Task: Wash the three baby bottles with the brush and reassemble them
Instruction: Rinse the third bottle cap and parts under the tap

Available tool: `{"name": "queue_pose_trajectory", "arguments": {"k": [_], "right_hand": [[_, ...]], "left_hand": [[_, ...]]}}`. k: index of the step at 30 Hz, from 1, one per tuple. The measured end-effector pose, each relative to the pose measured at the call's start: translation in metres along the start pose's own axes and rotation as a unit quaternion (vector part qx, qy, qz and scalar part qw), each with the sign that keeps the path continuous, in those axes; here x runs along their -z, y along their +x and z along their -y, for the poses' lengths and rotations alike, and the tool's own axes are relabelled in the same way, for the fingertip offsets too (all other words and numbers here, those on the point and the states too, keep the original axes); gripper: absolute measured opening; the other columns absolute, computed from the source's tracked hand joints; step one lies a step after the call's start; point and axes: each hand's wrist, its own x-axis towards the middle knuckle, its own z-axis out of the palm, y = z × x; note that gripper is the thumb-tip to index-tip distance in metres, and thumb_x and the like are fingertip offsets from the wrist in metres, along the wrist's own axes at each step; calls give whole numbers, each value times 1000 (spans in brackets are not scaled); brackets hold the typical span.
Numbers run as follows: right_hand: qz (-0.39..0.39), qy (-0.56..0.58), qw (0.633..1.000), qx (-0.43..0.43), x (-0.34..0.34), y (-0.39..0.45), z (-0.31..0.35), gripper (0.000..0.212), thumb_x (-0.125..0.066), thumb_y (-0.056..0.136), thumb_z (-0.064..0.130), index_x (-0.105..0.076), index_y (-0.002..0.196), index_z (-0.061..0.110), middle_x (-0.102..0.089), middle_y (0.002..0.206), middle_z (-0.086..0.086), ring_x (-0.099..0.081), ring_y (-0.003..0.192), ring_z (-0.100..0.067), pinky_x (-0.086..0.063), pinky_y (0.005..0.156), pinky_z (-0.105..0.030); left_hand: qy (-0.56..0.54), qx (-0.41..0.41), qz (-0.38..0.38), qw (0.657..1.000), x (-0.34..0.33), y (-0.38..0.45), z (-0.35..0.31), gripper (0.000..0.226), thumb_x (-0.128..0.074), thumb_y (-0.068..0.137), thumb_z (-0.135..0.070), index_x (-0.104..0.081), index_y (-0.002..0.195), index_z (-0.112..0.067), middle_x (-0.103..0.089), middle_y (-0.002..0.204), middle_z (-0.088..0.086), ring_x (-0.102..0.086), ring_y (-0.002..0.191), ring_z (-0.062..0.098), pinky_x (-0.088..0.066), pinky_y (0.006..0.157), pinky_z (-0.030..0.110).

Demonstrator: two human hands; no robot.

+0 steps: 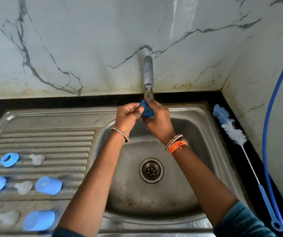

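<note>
Head view — both hands' fingers (pixel 138 110) around blue piece (pixel 147 110) over steel sink (pixel 197 117) — basin bare.

the sink (pixel 204 127) is brushed steel, dull and water-stained, with a ribbed drainboard (pixel 52 142) and a darker metal drain (pixel 151 170). the tap (pixel 148 71) is matt grey metal. the wall (pixel 86 40) is glossy veined marble, rust-marked low down. the collars (pixel 9 159) and caps (pixel 48 185) are smooth blue plastic; the teats (pixel 37 159) look frosted and translucent. the brush (pixel 229 127) has fluffy bristles.
</note>
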Motion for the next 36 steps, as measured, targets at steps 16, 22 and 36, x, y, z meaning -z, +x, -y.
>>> {"name": "queue_pose_trajectory", "arguments": {"k": [16, 22, 36], "right_hand": [[33, 129, 960, -245, -3, 15, 18, 51, -46, 78, -11, -42, 127, 2, -52, 97, -4, -54, 92, -26, -45, 75, -34], [15, 414, 862, -294, -5, -6, 29, 37, -43, 95, 4, -51, 129, 16, -60, 120, -2, -54, 108, -9, -41, 96, -25], [147, -53, 987, -39, 2, -24, 7, 64, -18, 99, 42, -1, 152, 10, 3, 160, -4, 11, 145, -12, 5, 118, -27]], "left_hand": [[150, -167, -136, 965, -15, 2, -2, 17, -64, 80, 7, -71, 96, 4, -66, 86, -1, -59, 80, -6, -45, 72, 4], [82, -94, -171, 977, -16, 6, 7, 21, -65, 81, 7, -70, 100, 3, -67, 89, 3, -61, 68, -9, -49, 73, 9], [-267, 160, -123, 942, -15, 5, 31, 14, -52, 93, -4, -63, 85, -8, -66, 67, -2, -57, 60, 8, -49, 61, 19]]}}
